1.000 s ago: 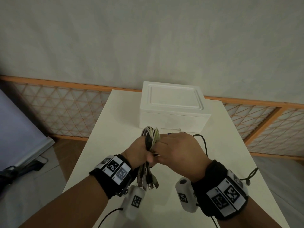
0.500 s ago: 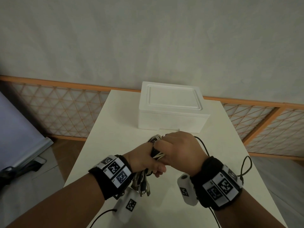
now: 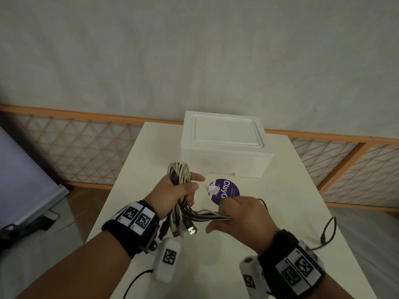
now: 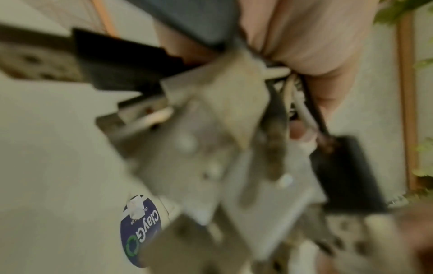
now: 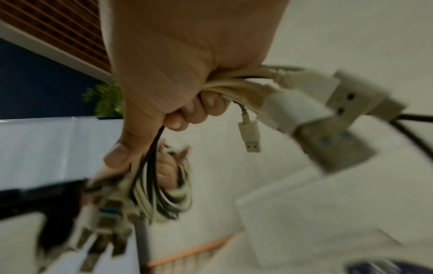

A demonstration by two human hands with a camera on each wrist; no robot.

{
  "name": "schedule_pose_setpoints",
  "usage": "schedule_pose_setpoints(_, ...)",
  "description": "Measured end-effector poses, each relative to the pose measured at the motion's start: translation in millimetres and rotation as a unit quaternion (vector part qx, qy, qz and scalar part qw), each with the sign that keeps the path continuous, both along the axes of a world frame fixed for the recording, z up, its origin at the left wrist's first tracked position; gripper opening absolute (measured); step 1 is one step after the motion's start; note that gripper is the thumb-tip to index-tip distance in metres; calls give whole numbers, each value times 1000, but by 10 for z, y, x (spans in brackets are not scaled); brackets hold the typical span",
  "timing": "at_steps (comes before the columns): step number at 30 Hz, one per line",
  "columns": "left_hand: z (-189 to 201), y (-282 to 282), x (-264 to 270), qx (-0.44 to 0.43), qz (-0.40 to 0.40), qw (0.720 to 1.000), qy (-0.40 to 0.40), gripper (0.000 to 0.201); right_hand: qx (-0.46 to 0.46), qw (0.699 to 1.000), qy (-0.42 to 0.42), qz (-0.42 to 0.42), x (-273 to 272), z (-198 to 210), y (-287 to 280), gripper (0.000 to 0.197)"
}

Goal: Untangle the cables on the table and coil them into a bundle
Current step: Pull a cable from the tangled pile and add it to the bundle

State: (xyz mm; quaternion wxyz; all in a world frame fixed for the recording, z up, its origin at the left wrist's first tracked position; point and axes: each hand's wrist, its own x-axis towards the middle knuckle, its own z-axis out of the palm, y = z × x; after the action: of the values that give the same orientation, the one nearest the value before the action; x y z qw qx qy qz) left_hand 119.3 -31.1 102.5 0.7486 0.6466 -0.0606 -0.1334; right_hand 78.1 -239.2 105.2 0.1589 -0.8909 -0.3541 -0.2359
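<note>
White table [image 3: 133, 214], grey wall behind, foam box [image 3: 224, 145] and purple round sticker [image 3: 226, 189] beyond the fingers. Left hand [image 3: 174, 195] fingers curled round the coiled cable bundle [image 3: 179, 173], plugs [image 3: 183, 228] dangling below its fist. Right hand [image 3: 244, 219] fingers closed on loose strands [image 3: 207, 215] running sideways from the bundle.

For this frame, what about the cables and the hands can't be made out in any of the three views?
- Cable count: the strands overlap in the cable bundle inside the left hand; head view too small, both wrist views motion-blurred.
- Small print on the purple sticker: too small, its near edge covered by the right hand.
- Right fingertips: turned away in the head view.
- Foam box contents: lid shut.
</note>
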Motion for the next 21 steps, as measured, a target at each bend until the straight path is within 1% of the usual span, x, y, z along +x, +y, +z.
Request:
schedule_pose_setpoints(2, 30, 21, -61, 27, -45, 998, -30, 12, -1, 994, 82, -66, 13, -179, -101, 48)
schedule_pose_setpoints(3, 61, 14, -95, 36, -68, 996, -38, 8, -12, 985, 135, -106, 51, -259, -143, 48)
schedule_pose_setpoints(4, 90, 5, -122, 47, -88, 994, -47, 5, -35, 970, 196, -137, 95, -334, -194, 45)
schedule_pose_setpoints(5, 140, -6, -147, 60, -113, 990, -60, 2, -80, 950, 255, -161, 137, -409, -252, 42)
schedule_pose_setpoints(6, 173, -19, -161, 90, -136, 983, -79, 3, -121, 927, 309, -173, 178, -458, -310, 50)
schedule_pose_setpoints(7, 208, -34, -172, 134, -158, 973, -102, 10, -152, 901, 368, -170, 212, -462, -348, 75)
schedule_pose_setpoints(8, 195, -53, -172, 193, -182, 955, -132, 17, -150, 880, 426, -148, 251, -433, -372, 104)
schedule_pose_setpoints(9, 185, -74, -181, 257, -206, 930, -160, 23, -98, 872, 467, -110, 285, -346, -369, 123)
schedule_pose_setpoints(10, 149, -93, -181, 317, -230, 900, -191, 23, -18, 876, 477, -71, 317, -221, -353, 135)
schedule_pose_setpoints(11, 107, -97, -180, 365, -253, 870, -216, 18, 53, 889, 453, -39, 330, -69, -322, 141)
schedule_pose_setpoints(12, 81, -105, -190, 399, -272, 846, -227, 11, 83, 912, 401, -6, 331, 79, -265, 142)
schedule_pose_setpoints(13, 58, -114, -191, 426, -287, 826, -231, 10, 73, 940, 332, 27, 318, 218, -183, 136)
schedule_pose_setpoints(14, 78, -129, -195, 444, -293, 813, -237, 15, 41, 963, 259, 63, 306, 315, -98, 126)
schedule_pose_setpoints(15, 98, -142, -176, 444, -297, 808, -248, 19, 5, 974, 202, 101, 291, 371, -7, 112)
schedule_pose_setpoints(16, 128, -142, -157, 445, -298, 807, -249, 19, -13, 974, 179, 138, 284, 358, 68, 97)
schedule_pose_setpoints(17, 159, -132, -136, 448, -296, 804, -255, 18, -6, 969, 185, 163, 277, 331, 132, 83)
schedule_pose_setpoints(18, 174, -112, -119, 465, -290, 797, -254, 16, 22, 963, 206, 170, 275, 282, 170, 73)
schedule_pose_setpoints(19, 167, -74, -99, 478, -282, 790, -259, 15, 54, 960, 220, 166, 275, 235, 190, 67)
schedule_pose_setpoints(20, 154, -39, -91, 498, -275, 784, -248, 16, 72, 963, 213, 150, 278, 179, 199, 64)
schedule_pose_setpoints(21, 117, 3, -80, 510, -267, 782, -237, 18, 57, 973, 184, 131, 274, 149, 214, 61)
